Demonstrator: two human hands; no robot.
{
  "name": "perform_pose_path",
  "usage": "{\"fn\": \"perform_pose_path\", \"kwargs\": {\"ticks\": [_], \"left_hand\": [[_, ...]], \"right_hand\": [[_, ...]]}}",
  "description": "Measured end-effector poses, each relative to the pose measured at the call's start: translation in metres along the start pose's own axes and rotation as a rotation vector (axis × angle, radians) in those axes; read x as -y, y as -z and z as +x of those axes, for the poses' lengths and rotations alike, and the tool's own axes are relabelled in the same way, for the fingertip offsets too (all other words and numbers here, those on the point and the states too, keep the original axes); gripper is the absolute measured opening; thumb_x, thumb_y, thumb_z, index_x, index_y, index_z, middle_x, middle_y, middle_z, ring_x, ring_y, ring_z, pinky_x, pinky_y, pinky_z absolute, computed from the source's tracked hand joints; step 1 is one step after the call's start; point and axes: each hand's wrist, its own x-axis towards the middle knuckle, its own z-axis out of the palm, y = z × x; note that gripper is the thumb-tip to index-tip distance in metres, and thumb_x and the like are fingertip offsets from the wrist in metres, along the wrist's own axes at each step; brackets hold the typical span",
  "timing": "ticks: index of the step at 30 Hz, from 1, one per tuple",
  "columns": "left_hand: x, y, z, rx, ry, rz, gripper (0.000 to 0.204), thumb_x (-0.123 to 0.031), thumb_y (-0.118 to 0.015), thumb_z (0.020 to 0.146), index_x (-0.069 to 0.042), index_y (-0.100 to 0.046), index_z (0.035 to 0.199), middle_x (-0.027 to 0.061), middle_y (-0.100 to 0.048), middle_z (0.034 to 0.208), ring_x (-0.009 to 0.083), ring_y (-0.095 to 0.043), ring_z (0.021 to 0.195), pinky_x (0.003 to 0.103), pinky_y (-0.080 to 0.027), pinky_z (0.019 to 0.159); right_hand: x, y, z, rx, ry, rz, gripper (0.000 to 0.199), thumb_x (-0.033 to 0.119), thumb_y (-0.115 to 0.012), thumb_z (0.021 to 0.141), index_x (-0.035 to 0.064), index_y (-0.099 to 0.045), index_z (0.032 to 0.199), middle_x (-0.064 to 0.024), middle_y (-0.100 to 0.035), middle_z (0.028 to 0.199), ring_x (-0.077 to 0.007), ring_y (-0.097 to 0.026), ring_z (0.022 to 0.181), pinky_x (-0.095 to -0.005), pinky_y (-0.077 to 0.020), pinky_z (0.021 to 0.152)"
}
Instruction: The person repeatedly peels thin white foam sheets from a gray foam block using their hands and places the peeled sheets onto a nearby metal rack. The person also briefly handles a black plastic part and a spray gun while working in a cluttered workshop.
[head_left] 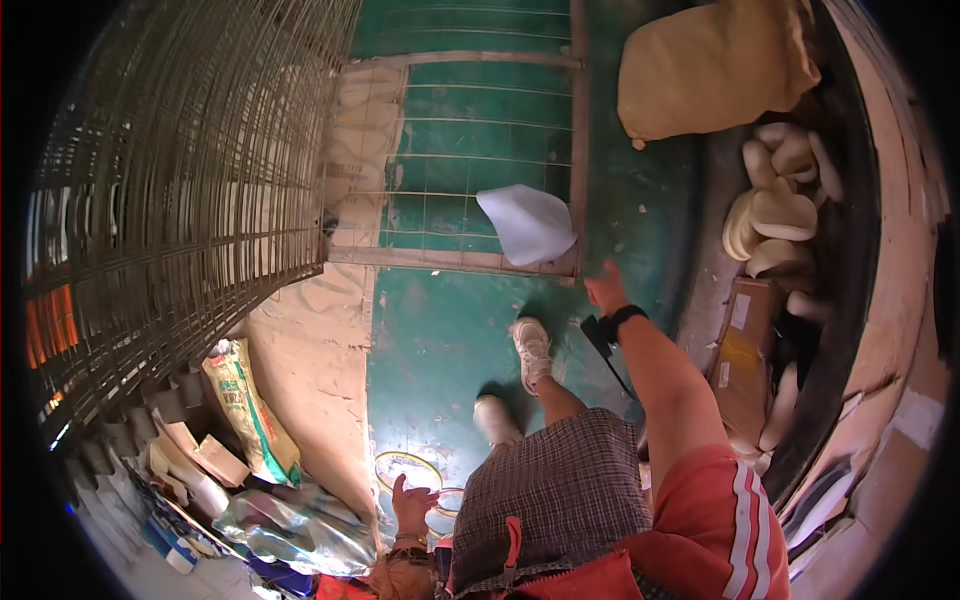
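Note:
My right hand (607, 288) is stretched forward, fingers apart, with nothing in it. A dark band and a small black device on a cord are at that wrist. Just beyond the hand, a pale lilac-white curved sheet (527, 225) rests at the near right corner of a wire rack (450, 262). The hand is apart from the sheet and near the rack's corner. My left hand (412, 505) hangs low beside my checked apron (550, 490), thumb and fingers spread, holding nothing. Below it, yellow-rimmed rings (408, 465) lie on the bright floor.
Stacked wire racks (200, 180) rise along the left. A large tan sack (710, 75) stands at the far right, with beige rounded pads (780, 215) and a cardboard box (742, 350) nearer. A printed sack (250, 410) and clear plastic (295, 530) lie at lower left.

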Motion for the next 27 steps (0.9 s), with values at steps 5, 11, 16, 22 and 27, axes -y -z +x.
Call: {"fn": "perform_pose_path", "kwargs": {"ticks": [5, 11, 16, 22, 27], "left_hand": [[-0.013, -0.004, -0.010, 0.109, -0.087, -0.001, 0.053, 0.000, -0.050, 0.085, -0.004, -0.030, 0.134, 0.0212, -0.059, 0.089, 0.0312, -0.065, 0.068, 0.035, -0.055, 0.055], [-0.071, -0.027, -0.037, 0.218, -0.204, 0.184, 0.046, 0.003, -0.057, 0.076, 0.001, -0.045, 0.121, 0.0188, -0.061, 0.087, 0.0285, -0.065, 0.066, 0.034, -0.054, 0.054], [-0.099, -0.078, -0.073, 0.393, -0.299, 0.343, 0.022, 0.001, -0.058, 0.076, -0.004, -0.055, 0.097, 0.0069, -0.058, 0.077, 0.0210, -0.062, 0.060, 0.029, -0.054, 0.051], [-0.124, -0.209, -0.212, 0.725, -0.555, 0.637, 0.013, -0.002, -0.060, 0.078, -0.002, -0.060, 0.092, 0.0025, -0.059, 0.078, 0.0126, -0.058, 0.070, 0.026, -0.050, 0.062], [-0.057, -0.364, -0.364, 1.160, -1.083, 0.873, 0.011, -0.004, -0.062, 0.079, 0.000, -0.066, 0.088, 0.0018, -0.064, 0.079, 0.0079, -0.058, 0.072, 0.022, -0.047, 0.066]], "right_hand": [[-0.023, 0.058, -0.082, 0.112, -0.088, -0.219, 0.052, -0.003, -0.059, 0.071, -0.0053, -0.046, 0.121, -0.0108, -0.057, 0.060, -0.0163, -0.053, 0.047, -0.0313, -0.0389, 0.039], [-0.028, 0.103, -0.245, 0.091, 0.063, -0.256, 0.032, 0.003, -0.060, 0.077, -0.0013, -0.057, 0.109, -0.0073, -0.062, 0.072, -0.0139, -0.059, 0.061, -0.0293, -0.0492, 0.055], [0.034, 0.169, -0.407, -0.321, 0.580, -0.379, 0.019, 0.004, -0.062, 0.077, 0.0024, -0.061, 0.096, -0.0089, -0.062, 0.079, -0.0162, -0.060, 0.071, -0.0298, -0.0495, 0.064], [0.048, 0.304, -0.532, -0.922, 0.659, -0.258, 0.011, -0.001, -0.061, 0.075, 0.0020, -0.060, 0.085, -0.0113, -0.058, 0.077, -0.0219, -0.058, 0.066, -0.0303, -0.0478, 0.062], [0.001, 0.374, -0.596, -1.175, 0.488, -0.293, 0.011, -0.003, -0.059, 0.076, 0.0010, -0.060, 0.086, -0.0111, -0.058, 0.075, -0.0205, -0.058, 0.064, -0.0300, -0.0471, 0.060]]}}
